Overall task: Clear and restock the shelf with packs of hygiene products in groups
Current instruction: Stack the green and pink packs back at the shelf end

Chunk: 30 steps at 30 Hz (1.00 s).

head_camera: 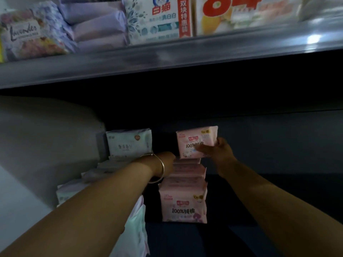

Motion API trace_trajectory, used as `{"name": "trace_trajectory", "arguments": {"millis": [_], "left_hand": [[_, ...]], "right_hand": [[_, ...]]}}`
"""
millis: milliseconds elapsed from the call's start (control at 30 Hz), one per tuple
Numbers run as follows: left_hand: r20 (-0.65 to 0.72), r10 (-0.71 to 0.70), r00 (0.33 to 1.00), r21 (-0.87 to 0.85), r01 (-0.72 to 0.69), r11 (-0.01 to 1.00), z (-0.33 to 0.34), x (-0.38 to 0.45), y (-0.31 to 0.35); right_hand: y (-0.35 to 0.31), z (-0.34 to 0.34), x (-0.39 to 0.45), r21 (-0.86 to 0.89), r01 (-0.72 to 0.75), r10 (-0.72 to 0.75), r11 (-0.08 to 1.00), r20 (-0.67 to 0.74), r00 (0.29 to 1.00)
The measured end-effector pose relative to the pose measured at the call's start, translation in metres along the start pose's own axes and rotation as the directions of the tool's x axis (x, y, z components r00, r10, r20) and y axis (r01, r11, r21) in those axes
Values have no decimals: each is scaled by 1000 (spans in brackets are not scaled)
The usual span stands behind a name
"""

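Observation:
On the dark lower shelf [278,182] a row of pink packs [183,206] runs from front to back. My right hand [215,149] grips a pink pack [194,140] upright above the back of that row, thumb across its front. My left hand [167,160], with a bangle on the wrist, reaches in beside the row; its fingers are hidden behind the pink packs, so their hold cannot be seen. A row of white packs [128,143] stands to the left, partly covered by my left forearm.
The metal edge of the upper shelf [167,58] overhangs the work area. On it stand a lavender pack [27,34], lilac packs [96,25] and white soap boxes [159,19]. A pale side wall [46,136] closes the left. The lower shelf's right part is dark and bare.

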<state>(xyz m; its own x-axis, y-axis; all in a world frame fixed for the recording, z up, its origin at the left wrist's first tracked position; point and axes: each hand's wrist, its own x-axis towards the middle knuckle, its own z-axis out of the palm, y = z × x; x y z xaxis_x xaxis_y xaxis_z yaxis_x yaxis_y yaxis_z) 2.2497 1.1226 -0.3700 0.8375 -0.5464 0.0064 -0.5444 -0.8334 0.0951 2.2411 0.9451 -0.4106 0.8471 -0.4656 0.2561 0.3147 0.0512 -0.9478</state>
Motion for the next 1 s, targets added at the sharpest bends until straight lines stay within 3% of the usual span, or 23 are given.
{"name": "trace_trajectory", "arguments": {"millis": [100, 233, 433, 667, 800, 1000], "left_hand": [[75, 59, 995, 17, -61, 998, 4, 8, 0], [138, 94, 986, 36, -100, 994, 16, 16, -7], [179, 60, 982, 127, -83, 988, 23, 23, -14], [161, 49, 986, 253, -89, 963, 28, 28, -22], [43, 17, 999, 290, -29, 957, 30, 26, -21], [93, 124, 988, 129, -135, 982, 24, 15, -11]], "right_hand": [[10, 10, 14, -15, -2, 3, 1000, 64, 998], [32, 16, 27, -211, -28, 56, 977, 125, 991], [28, 23, 31, -346, -82, 115, 935, 77, 990], [23, 26, 31, -401, -89, 138, 912, 97, 986], [25, 28, 29, -423, -131, 170, 897, 57, 984], [13, 19, 10, -525, -119, 149, 843, 16, 989]]}}
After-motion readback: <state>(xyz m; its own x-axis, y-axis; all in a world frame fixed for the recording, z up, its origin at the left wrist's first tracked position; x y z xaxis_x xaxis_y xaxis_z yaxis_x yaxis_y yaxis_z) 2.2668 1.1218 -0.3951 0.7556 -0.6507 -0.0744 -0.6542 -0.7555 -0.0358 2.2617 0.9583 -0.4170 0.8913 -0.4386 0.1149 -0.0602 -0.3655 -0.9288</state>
